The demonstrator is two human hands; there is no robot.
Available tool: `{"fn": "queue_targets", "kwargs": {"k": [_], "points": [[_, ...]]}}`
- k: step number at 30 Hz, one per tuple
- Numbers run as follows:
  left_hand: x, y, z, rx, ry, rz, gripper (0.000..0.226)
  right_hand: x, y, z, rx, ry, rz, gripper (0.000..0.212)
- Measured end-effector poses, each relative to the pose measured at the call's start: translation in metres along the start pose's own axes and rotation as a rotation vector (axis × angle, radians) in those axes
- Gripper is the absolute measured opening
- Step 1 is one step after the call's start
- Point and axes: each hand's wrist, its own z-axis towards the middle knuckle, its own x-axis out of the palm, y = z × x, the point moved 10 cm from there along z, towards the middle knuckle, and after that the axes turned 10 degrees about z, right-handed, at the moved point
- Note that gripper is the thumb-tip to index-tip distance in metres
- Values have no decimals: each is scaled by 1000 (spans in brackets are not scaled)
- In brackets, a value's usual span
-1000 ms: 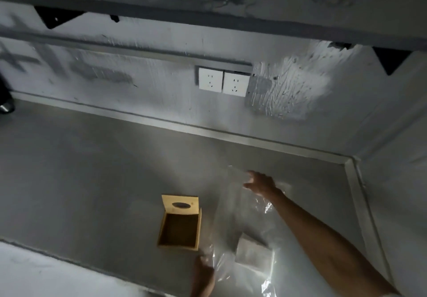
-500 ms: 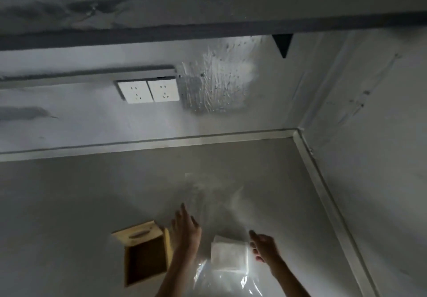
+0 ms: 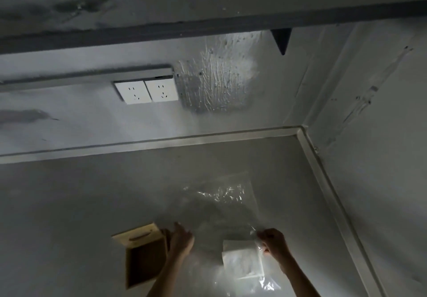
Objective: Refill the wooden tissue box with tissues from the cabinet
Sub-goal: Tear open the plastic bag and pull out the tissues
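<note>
I see two white wall sockets (image 3: 146, 91) left of centre in the upper half of the frame, above a grey counter (image 3: 69, 204). A large clear plastic bag (image 3: 221, 199) sprawls across the lower centre, covering the white tissue pack (image 3: 242, 259) at the lower right. The wooden tissue box (image 3: 143, 255) lies open at the lower left of centre. My left hand (image 3: 180, 241) hovers beside the box, fingers loosely spread, holding nothing. My right hand (image 3: 272, 242) is closed, pinching the bag's film just beside the pack.
</note>
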Motion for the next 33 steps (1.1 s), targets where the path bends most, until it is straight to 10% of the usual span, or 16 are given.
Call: {"fn": "queue_targets", "kwargs": {"k": [7,13,22,33], "points": [[-139,-64,3,280,-557,43,53,21,114,-54,-465,-362,-524,13],[-114,-109,99,463,77,309,64,184,167,-18,-593,18,-1001,17],[-79,-102,157,485,127,333,17,241,157,28,-610,75,-1194,34],[-100,-110,108,545,115,331,27,246,159,22,-618,-7,-1289,28]]}}
